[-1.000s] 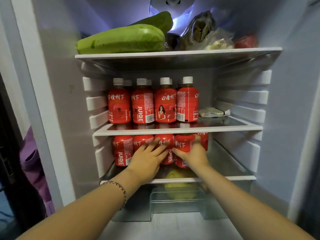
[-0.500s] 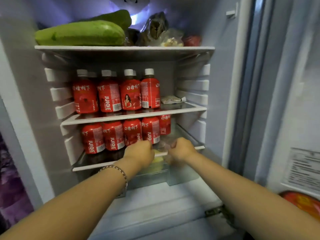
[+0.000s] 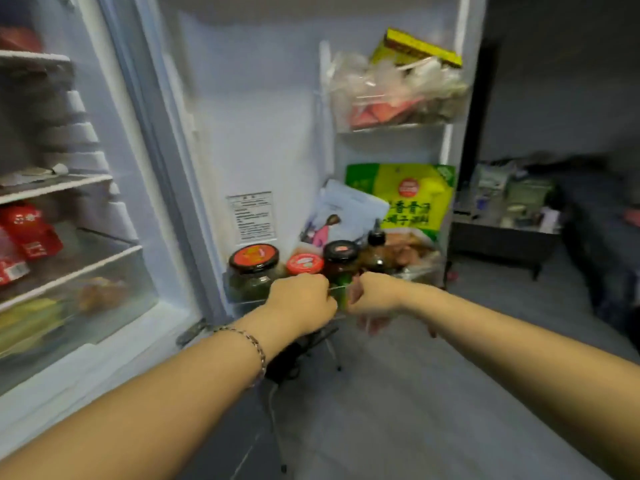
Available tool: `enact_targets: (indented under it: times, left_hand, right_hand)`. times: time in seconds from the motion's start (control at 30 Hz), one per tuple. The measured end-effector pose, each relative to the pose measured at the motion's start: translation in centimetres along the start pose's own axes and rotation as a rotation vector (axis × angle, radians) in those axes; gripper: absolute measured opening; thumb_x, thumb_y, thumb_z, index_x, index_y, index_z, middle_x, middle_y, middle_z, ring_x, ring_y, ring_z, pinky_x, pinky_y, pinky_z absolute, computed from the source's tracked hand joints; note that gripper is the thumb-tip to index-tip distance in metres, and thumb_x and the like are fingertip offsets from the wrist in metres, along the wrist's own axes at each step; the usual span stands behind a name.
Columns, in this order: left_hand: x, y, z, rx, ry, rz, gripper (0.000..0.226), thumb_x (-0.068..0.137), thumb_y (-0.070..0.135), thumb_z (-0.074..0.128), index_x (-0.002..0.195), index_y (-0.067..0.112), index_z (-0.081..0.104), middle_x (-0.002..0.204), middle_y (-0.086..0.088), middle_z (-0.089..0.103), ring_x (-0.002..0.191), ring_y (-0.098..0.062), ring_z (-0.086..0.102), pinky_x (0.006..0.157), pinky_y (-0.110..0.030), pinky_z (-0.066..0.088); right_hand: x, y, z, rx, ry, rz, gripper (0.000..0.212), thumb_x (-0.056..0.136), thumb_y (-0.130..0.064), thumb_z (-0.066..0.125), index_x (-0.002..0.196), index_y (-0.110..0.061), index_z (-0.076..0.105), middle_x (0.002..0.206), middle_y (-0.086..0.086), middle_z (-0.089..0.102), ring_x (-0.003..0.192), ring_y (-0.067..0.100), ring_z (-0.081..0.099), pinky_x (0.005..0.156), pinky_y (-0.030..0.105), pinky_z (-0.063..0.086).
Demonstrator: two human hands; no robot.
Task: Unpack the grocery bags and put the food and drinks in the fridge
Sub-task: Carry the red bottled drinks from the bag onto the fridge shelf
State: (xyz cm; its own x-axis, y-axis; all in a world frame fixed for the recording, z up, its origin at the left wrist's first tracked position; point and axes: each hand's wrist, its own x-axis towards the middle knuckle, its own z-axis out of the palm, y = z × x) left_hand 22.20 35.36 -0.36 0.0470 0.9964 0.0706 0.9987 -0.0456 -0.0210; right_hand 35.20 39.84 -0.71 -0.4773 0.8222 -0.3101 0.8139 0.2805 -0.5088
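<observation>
Both left hand (image 3: pixel 301 301) and right hand (image 3: pixel 375 292) clench fingers, grasp unclear, beside red-lidded jars (image 3: pixel 254 259).

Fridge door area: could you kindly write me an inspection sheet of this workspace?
Surface: clear lower door bin, full of jars.
Job's things: red juice bottles on the left fridge shelf.
Clutter: red-lidded jar, green-yellow packet, bagged food in the upper door bin.
Hands: left hand and right hand, fingers curled, at the lower bin's rim; grip blurred.
Cables: nothing seen.
Surroundings: grey floor, cluttered low table at right.
</observation>
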Motion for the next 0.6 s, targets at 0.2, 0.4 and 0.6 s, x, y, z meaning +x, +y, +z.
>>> enact_targets:
  times: [0.2, 0.4, 0.6]
  left_hand:
    - [3.5, 17.1, 2.9, -0.033, -0.201, 0.322, 0.026, 0.096, 0.033, 0.042, 0.102, 0.012, 0.055, 0.113, -0.010, 0.060, 0.103, -0.030, 0.057, 0.077, -0.035, 0.042]
    - [4.7, 37.7, 6.4, -0.103, -0.305, 0.556, 0.024, 0.094, 0.028, 0.044, 0.107, 0.013, 0.057, 0.115, -0.009, 0.060, 0.105, -0.029, 0.057, 0.077, -0.031, 0.041]
    - [3.4, 61.4, 8.3, -0.104, -0.343, 0.810, 0.027, 0.094, 0.030, 0.045, 0.112, 0.014, 0.057, 0.119, -0.009, 0.059, 0.108, -0.029, 0.056, 0.079, -0.031, 0.042]
  right_hand:
    - [-11.2, 18.4, -2.9, 0.041, 0.112, 0.399, 0.026, 0.094, -0.013, 0.053, 0.116, -0.001, 0.060, 0.091, 0.009, 0.064, 0.064, 0.019, 0.063, 0.052, 0.021, 0.050]
    - [-24.8, 36.3, -4.4, 0.028, 0.225, 0.729, 0.020, 0.093, -0.018, 0.052, 0.104, -0.006, 0.064, 0.093, 0.010, 0.065, 0.068, 0.019, 0.061, 0.066, 0.030, 0.052]
    - [-40.2, 52.7, -5.3, 0.092, 0.321, 1.012, 0.017, 0.091, -0.017, 0.052, 0.088, -0.006, 0.065, 0.082, 0.008, 0.059, 0.073, 0.023, 0.059, 0.066, 0.032, 0.049]
